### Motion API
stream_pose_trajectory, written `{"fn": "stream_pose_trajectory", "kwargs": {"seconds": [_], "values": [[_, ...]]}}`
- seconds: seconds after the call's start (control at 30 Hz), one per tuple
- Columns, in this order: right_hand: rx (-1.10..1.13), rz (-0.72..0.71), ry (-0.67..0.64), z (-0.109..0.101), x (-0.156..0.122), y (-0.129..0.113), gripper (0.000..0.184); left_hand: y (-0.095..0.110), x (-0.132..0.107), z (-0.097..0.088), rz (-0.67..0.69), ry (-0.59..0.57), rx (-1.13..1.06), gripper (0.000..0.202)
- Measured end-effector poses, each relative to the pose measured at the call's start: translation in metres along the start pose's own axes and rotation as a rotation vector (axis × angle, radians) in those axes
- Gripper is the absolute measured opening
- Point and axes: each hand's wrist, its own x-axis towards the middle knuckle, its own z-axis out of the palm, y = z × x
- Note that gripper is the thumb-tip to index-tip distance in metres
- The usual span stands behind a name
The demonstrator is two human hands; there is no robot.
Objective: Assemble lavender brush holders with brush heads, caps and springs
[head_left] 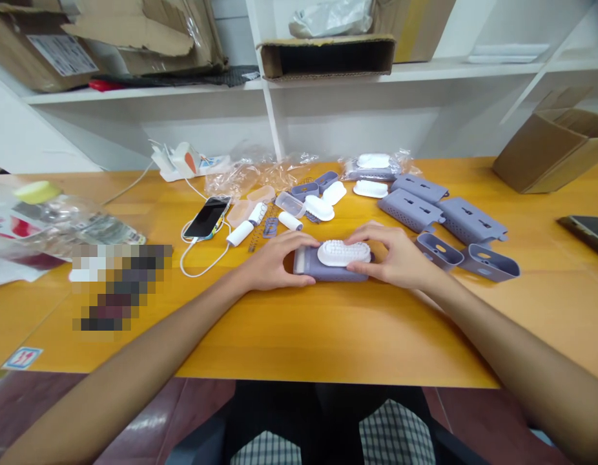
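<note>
A purple plastic tray (323,270) lies flat on the orange table (328,336) in front of me, with a white bristle brush head (344,252) on top of it. My left hand (272,261) grips the tray's left end, thumb underneath at the front and fingers curled over the back. My right hand (396,257) holds the right end, its fingers reaching over the brush head. Both hands are closed on the same piece.
Several purple perforated trays (444,219) lie to the right; white brush heads (323,206), small purple parts and clear bags sit behind. A phone (206,218) on a white cable lies left, a cardboard box (555,148) far right, another phone (587,231) at the right edge.
</note>
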Motion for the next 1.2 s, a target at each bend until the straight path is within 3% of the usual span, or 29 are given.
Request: {"fn": "stream_pose_trajectory", "kwargs": {"seconds": [0.37,1.2], "values": [[-0.102,-0.036,0.026,-0.012,0.000,0.006,0.024,0.001,0.000,0.000,0.000,0.002,0.017,0.064],[-0.140,-0.029,0.116,-0.001,-0.002,0.006,0.029,0.000,-0.001,0.000,-0.001,0.022,0.030,0.062]]}}
